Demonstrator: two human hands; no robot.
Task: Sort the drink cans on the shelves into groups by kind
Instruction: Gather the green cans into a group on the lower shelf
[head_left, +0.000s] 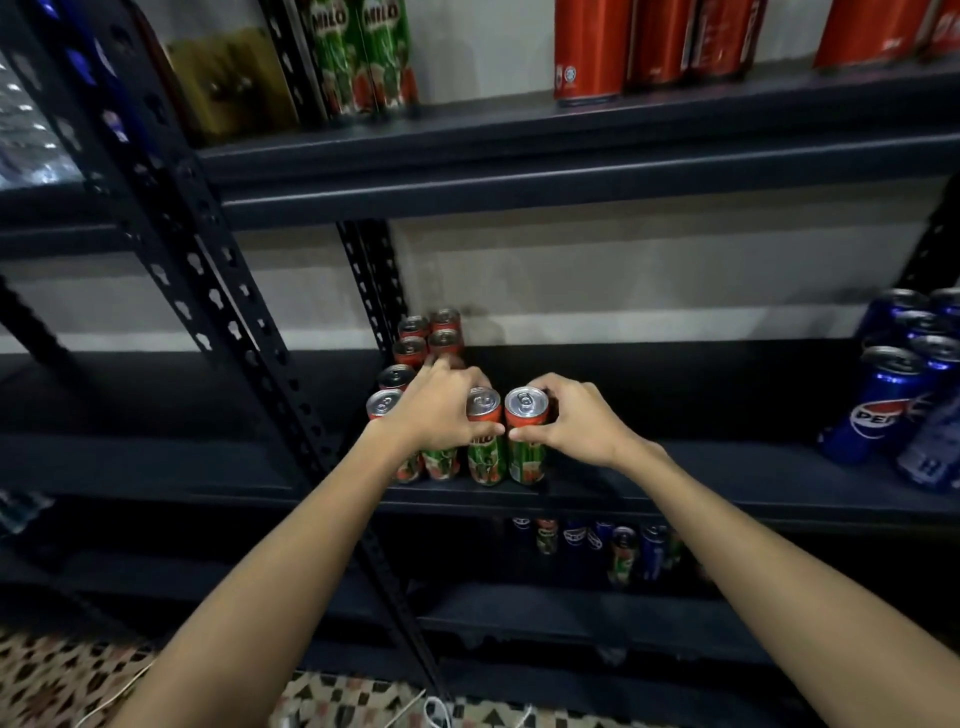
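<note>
On the middle shelf (675, 467) stands a block of green Milo cans (410, 345) against the left post. My left hand (441, 410) grips a Milo can (485, 447) at the front of the block, fingers curled round its top. My right hand (576, 418) grips another Milo can (525, 441) just to the right of it, upright on the shelf. Blue Pepsi cans (893, 395) are grouped at the shelf's far right.
The top shelf holds red cans (589, 52) at right, two Milo cans (363, 57) and a yellow can (228, 88) at left. The lower shelf carries mixed Pepsi and Milo cans (618, 551). A perforated black post (218, 296) slants across the left. Patterned floor lies below.
</note>
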